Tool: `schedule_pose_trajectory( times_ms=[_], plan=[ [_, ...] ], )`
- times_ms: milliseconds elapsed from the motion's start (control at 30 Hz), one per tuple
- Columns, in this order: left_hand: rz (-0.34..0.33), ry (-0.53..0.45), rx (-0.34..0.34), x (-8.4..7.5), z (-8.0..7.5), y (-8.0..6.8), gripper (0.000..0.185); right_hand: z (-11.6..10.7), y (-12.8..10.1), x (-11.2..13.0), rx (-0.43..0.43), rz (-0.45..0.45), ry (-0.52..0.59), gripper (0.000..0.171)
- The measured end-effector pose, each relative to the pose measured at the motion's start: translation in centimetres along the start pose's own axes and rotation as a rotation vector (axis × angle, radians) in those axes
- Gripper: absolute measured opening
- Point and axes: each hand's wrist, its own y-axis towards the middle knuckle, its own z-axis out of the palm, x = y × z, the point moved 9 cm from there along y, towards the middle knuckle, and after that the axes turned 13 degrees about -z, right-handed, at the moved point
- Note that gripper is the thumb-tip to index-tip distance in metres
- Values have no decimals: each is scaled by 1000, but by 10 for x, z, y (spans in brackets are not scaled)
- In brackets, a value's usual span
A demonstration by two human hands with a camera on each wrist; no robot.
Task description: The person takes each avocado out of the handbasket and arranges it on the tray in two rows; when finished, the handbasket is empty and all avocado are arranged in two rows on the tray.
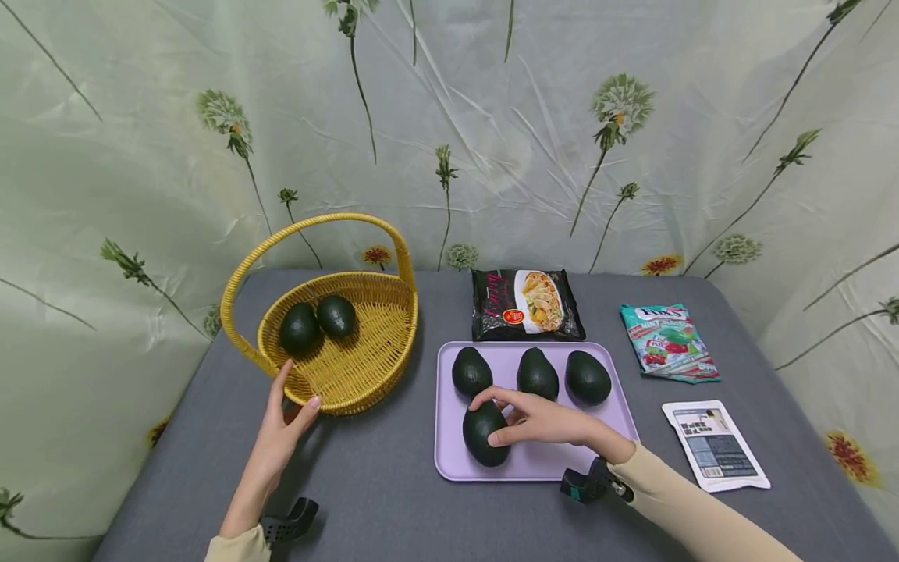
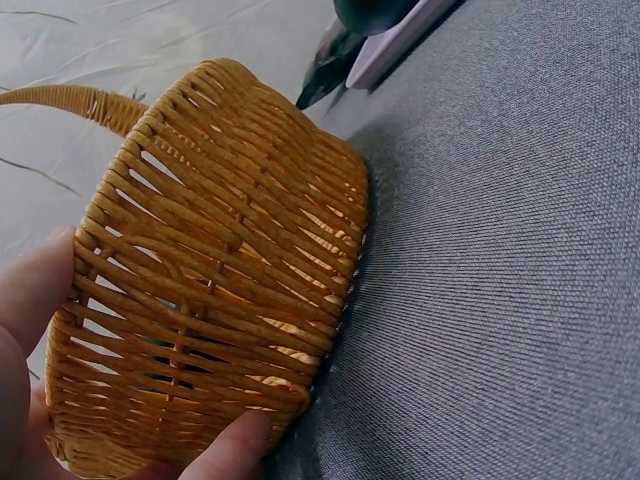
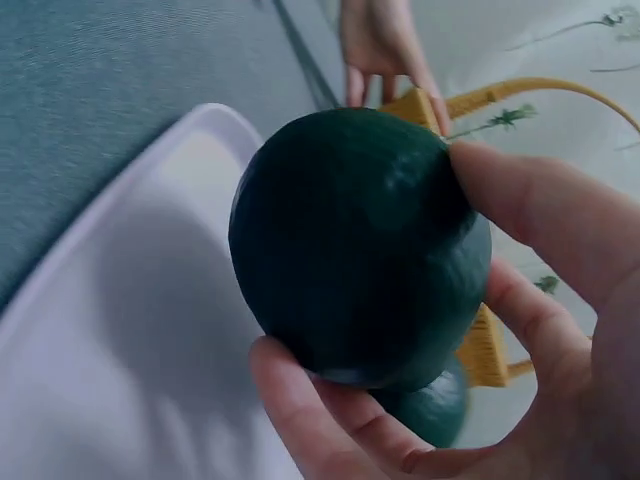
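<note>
My right hand (image 1: 541, 417) grips a dark green avocado (image 1: 481, 437) at the near left of the lilac tray (image 1: 449, 460). In the right wrist view my fingers (image 3: 540, 200) curl round this avocado (image 3: 350, 250) above the tray (image 3: 150, 300). Three more avocados (image 1: 537, 375) stand in a row at the tray's far side. My left hand (image 1: 284, 425) clasps the near wall of the yellow wicker basket (image 1: 365, 359), with the thumb (image 2: 235, 445) against the basket's (image 2: 220, 260) weave. Two avocados (image 1: 300, 328) lie inside at the far left.
A black noodle packet (image 1: 525, 304) lies behind the tray. To its right are a teal candy bag (image 1: 667, 342) and a white sachet (image 1: 715, 445). The grey table (image 1: 379, 499) is backed by a floral curtain (image 1: 492, 140). The basket's tall handle (image 1: 316, 222) arches overhead.
</note>
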Motion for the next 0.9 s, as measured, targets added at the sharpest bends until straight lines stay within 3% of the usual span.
schedule_pose_trajectory(
  times_ms=[333, 900],
  plan=[
    [5, -1, -1, -1, 0, 0, 80, 15, 3, -6, -28, -18, -93, 41],
    [3, -2, 5, 3, -1, 1, 80, 20, 1, -6, 10, -22, -37, 41]
  ],
)
